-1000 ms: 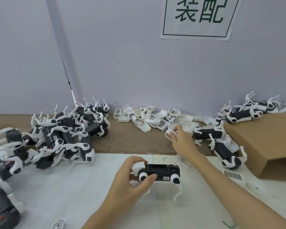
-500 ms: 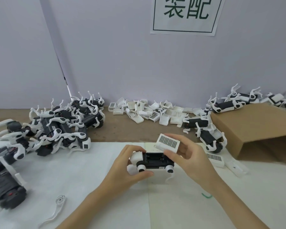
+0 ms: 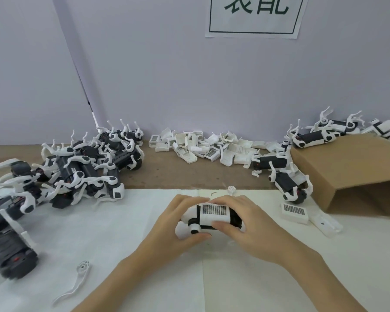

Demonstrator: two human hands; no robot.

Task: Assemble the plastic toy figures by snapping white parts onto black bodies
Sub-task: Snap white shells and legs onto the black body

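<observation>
A black toy body (image 3: 235,218) is gripped by the left hand (image 3: 178,224) and right hand (image 3: 245,224); a white grille cover (image 3: 214,213) is pinched against it, over white paper (image 3: 122,244) near a lilac wall (image 3: 167,75).

Backdrop and bench, nothing more

A paper sign (image 3: 253,16) with green characters hangs on the pale wall (image 3: 167,75); a tilted cardboard box (image 3: 347,170) sits far right; white sheets (image 3: 122,244) cover the brown tabletop (image 3: 189,174).
</observation>
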